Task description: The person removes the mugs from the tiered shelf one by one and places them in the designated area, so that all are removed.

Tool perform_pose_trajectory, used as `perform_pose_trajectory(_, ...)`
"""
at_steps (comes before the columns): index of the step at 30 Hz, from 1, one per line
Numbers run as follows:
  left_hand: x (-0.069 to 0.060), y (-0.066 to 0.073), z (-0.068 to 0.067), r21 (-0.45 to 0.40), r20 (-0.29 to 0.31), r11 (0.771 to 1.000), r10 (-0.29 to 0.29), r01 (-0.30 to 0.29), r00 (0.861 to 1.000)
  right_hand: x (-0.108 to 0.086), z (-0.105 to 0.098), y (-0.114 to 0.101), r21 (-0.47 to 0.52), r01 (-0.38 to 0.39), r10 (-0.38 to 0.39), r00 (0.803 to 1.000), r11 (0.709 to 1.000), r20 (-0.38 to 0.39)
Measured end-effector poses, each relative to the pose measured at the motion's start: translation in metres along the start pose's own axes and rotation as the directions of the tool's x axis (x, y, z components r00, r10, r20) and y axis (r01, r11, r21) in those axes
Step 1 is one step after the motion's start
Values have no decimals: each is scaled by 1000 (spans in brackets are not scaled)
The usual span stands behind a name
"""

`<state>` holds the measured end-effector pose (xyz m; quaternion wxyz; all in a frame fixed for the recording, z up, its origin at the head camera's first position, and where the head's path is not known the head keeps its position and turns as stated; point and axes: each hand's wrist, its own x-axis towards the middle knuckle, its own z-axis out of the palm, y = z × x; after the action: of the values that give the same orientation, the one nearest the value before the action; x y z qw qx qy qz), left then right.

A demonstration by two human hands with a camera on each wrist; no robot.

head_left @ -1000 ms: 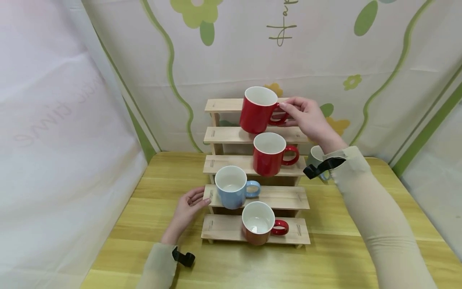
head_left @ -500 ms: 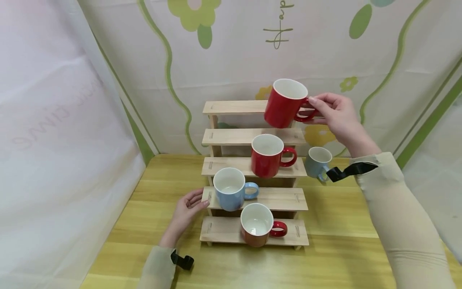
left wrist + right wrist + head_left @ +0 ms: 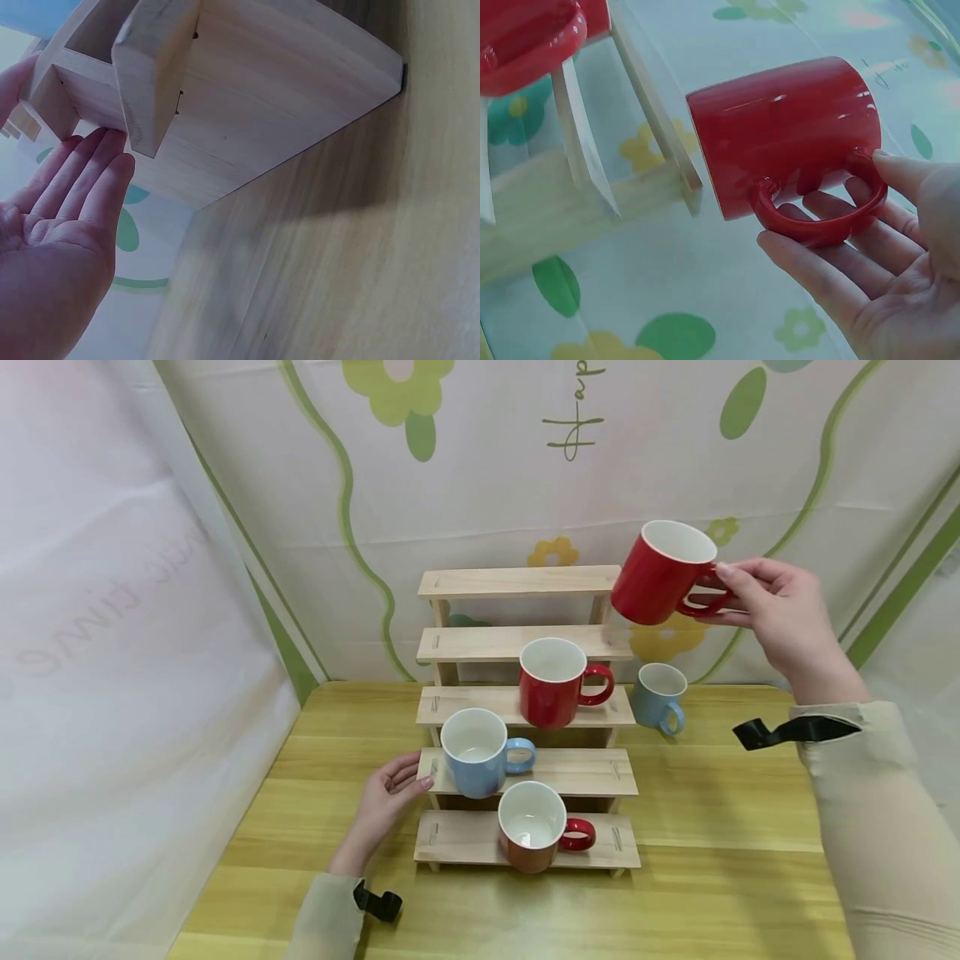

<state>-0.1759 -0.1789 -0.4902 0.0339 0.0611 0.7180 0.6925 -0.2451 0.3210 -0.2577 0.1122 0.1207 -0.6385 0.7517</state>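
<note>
Held by its handle, a red mug (image 3: pixel 658 578) with a white inside hangs tilted in the air, right of the stepped wooden rack (image 3: pixel 517 582). My right hand (image 3: pixel 787 614) pinches that handle; the right wrist view shows thumb and fingers around the mug (image 3: pixel 787 135). At the rack's left end, my left hand (image 3: pixel 386 802) holds the second step from the bottom, thumb on top and fingers underneath. Beside its thumb stands a light blue mug (image 3: pixel 476 764). Another red mug (image 3: pixel 550 693) sits on the middle step. On the lowest step is a reddish-brown mug (image 3: pixel 531 839) with a red handle.
A grey-blue mug (image 3: pixel 660 697) stands on the wooden table (image 3: pixel 720 827), right of the rack and below the raised mug. White cloth with printed flowers (image 3: pixel 487 460) hangs close behind the rack.
My right hand has carried the red mug from in front of the upper steps to the right, past the rack's end. The left hand stays at the rack.
</note>
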Motion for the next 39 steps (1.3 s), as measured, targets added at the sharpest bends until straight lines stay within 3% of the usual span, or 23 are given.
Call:
perform_pose_trajectory(5,0,0,-1,5,3,1000,2,-2,1000,-7,-15,-2,-19,-20,19,998,1000,-52)
perform_pose_trajectory(16,-2,0,-2,12,-3,1000,-1,1,1000,-20,-47,2,61,-73,80,988,996,-130)
perform_pose_trajectory(23,-1,0,-2,11,2,1000,1,-1,1000,-29,-66,13,-12,-107,101,963,994,-248)
perform_pose_trajectory(30,-1,0,-3,8,2,1000,1,-1,1000,-34,-84,25,-78,-168,134,936,983,-326)
perform_pose_trajectory(39,1,-2,-2,11,0,1000,16,-16,1000,-38,-99,45,-86,-251,200,900,964,-388)
